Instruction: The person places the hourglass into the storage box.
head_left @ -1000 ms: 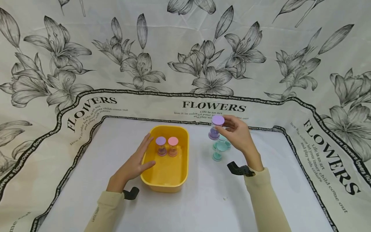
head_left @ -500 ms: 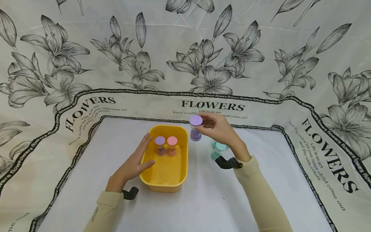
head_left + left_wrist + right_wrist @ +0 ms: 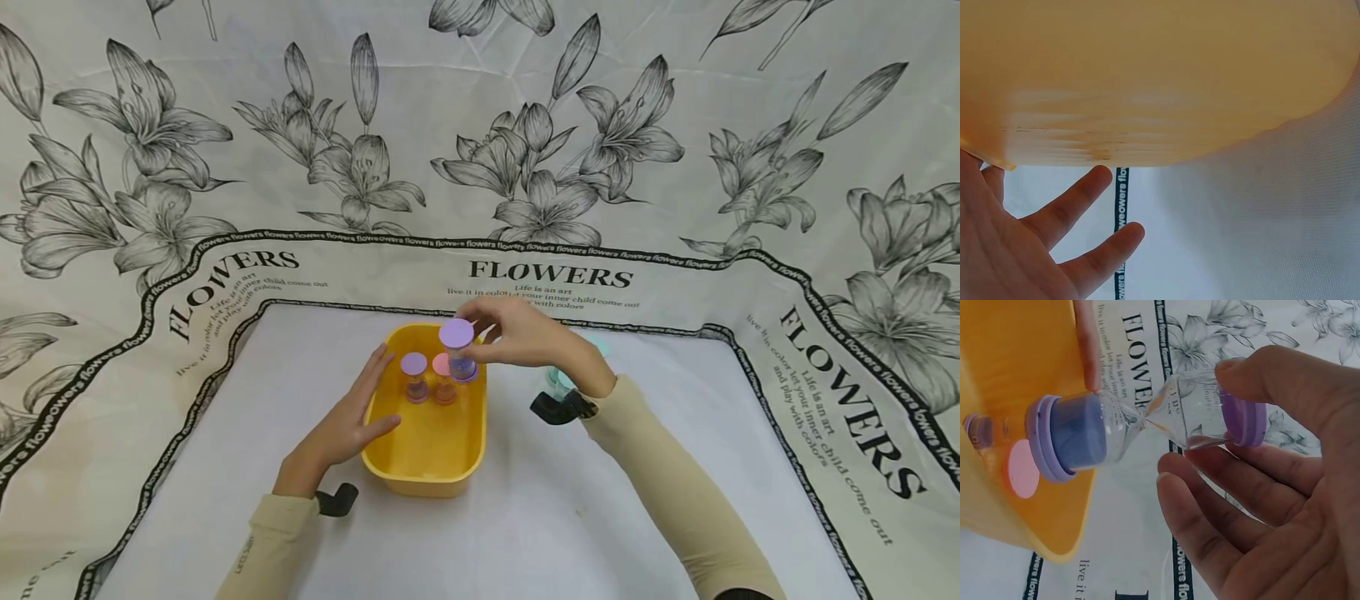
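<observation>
So, our right hand (image 3: 516,333) pinches a sand timer (image 3: 457,337) with purple ends near its top, over the right side of the yellow tub (image 3: 422,450). Its purple sand sits at the bottom. Our left hand (image 3: 341,427) has its fingers spread wide at the tub's left edge. Inside the tub, we see a purple timer (image 3: 414,367) and a pink timer (image 3: 444,393) standing side by side. Some green timers (image 3: 558,380) are on the white surface (image 3: 525,517), partly hidden by our right arm (image 3: 652,458).

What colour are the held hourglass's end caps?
Both end caps are light purple, clearest in the right wrist view.
</observation>
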Available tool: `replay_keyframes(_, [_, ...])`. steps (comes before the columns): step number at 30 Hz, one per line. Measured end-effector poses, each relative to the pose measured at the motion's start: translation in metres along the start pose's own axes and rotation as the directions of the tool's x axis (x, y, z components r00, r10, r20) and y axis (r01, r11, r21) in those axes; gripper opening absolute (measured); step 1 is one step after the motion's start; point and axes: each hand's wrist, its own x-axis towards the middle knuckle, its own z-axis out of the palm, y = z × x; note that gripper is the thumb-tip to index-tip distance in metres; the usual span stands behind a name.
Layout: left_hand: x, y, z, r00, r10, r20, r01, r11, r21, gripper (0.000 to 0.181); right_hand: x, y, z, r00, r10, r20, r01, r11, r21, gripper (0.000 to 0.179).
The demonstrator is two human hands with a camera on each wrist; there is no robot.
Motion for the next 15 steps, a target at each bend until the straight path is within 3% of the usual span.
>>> replay_keyframes(7, [0.001,-0.002,0.0,1.0,-0.008,0.009,0.008,1.0,-0.001,0.092,0.019,-0.003,0.01,0.991,-0.039,0.127,0.043,0.998,-0.036,0.041])
replay_keyframes(15, [0.0,-0.001,0.0,1.0,-0.016,0.011,0.017,1.0,-0.002,0.093,0.036,0.0,0.028,0.961,0.014,0.278,-0.002,0.999,-0.043,0.037])
